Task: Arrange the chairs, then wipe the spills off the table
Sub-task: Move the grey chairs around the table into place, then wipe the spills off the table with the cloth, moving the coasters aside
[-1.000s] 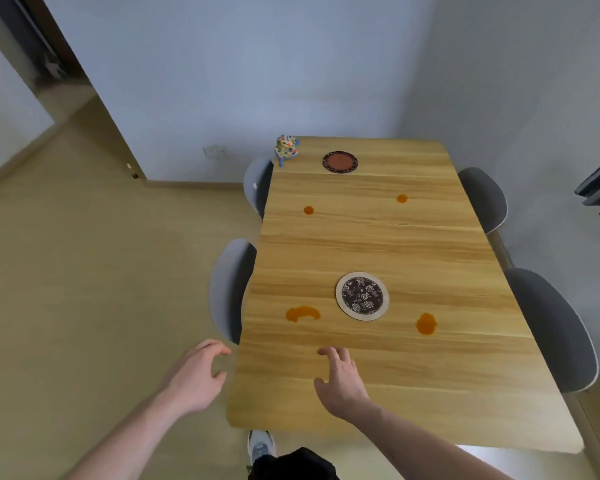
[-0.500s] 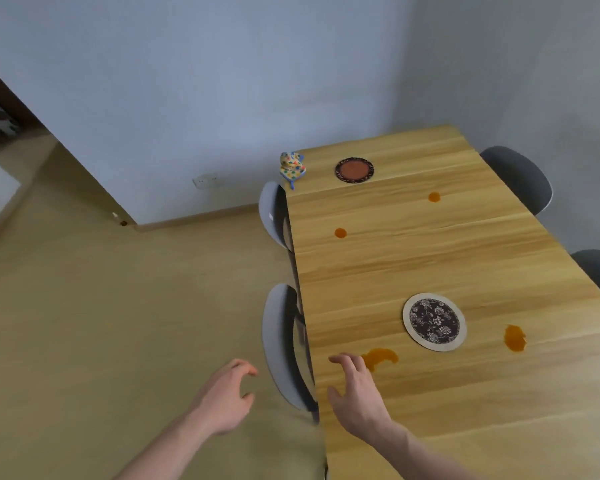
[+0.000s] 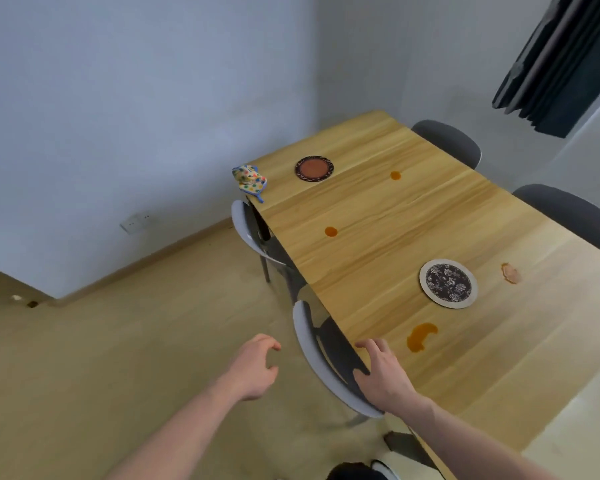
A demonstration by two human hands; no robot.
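A long wooden table [image 3: 378, 216] carries several orange spills: a crescent-shaped one [image 3: 420, 336] near me, a round one [image 3: 330, 231], a small one [image 3: 395, 175] and a pale one [image 3: 511, 273]. The near grey chair [image 3: 310, 348] is tucked under the table's left side. A second grey chair [image 3: 245, 226] stands beyond it. My right hand [image 3: 381, 372] hovers over the table edge above the near chair's back, fingers loosely spread, holding nothing. Left of that chair, my left hand [image 3: 255, 367] hangs over the floor with loosely curled, empty fingers. A colourful cloth [image 3: 248, 178] lies at the table's far left corner.
A floral coaster [image 3: 448, 283] and a brown coaster [image 3: 314, 168] lie on the table. Two dark chairs [image 3: 447, 140] [image 3: 568, 213] stand along the right side by the wall. A dark curtain [image 3: 561, 64] hangs top right. Bare wooden floor [image 3: 118, 341] stretches left.
The view has swung to the table's left side and closer to the near chair. Both hands moved forward with it; the right hand now hovers over the chair's back.
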